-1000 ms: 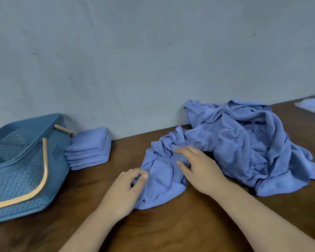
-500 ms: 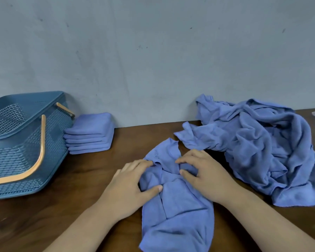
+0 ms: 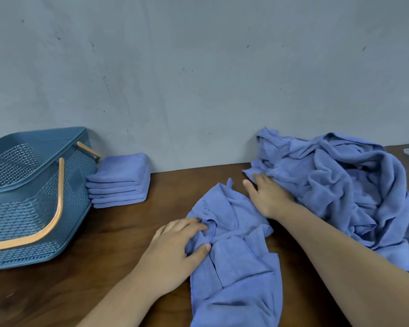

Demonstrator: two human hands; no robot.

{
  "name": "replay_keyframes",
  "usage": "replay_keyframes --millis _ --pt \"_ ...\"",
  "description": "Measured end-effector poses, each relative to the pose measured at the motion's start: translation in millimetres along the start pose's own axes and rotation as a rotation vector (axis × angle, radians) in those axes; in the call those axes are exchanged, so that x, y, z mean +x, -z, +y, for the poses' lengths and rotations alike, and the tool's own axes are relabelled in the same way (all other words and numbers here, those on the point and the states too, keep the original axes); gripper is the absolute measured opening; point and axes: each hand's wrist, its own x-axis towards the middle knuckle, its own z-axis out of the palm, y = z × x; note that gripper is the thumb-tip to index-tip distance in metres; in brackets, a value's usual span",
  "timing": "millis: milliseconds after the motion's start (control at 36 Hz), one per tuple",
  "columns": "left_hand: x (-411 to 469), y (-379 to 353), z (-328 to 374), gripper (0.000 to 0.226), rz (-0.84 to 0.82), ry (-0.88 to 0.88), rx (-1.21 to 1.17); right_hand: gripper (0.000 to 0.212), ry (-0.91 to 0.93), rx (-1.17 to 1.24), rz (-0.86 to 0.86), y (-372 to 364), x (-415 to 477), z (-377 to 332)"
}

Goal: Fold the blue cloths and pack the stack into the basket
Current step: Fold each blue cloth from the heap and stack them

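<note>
I am pinching a bunched fold at the left edge of the crumpled cloth [image 3: 236, 267] between the thumb and fingers of my left hand [image 3: 175, 246]. My right hand [image 3: 267, 197] is lying flat with its fingers straight, pressing where this cloth's far corner meets the loose pile [image 3: 340, 185]. The cloth is lying on the table [image 3: 128, 237] right in front of me, rumpled and doubled over itself. It looks soft, light and limp, so I am expecting it to sag and slide rather than hold a crease. I judge the stitched hem and the corners the best places to take hold for spreading it flat. The folded stack [image 3: 121, 182] is sitting against the wall, just beside the basket [image 3: 33, 208].
</note>
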Motion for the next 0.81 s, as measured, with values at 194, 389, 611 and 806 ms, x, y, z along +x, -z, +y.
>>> replay_keyframes --millis 194,389,611,806 --pt "0 -1 0 0.043 0.004 0.000 0.007 0.071 -0.141 -0.152 0.019 -4 21 -9" --pt "0 0 0 0.045 0.000 -0.006 0.009 0.066 -0.201 -0.207 -0.030 0 37 -11" --pt "-1 1 3 0.045 0.000 -0.006 0.001 0.061 -0.180 -0.221 -0.027 9 43 6" --pt "-4 8 9 0.063 0.080 0.003 -0.145 0.036 0.142 0.255 0.123 15 -24 -29"
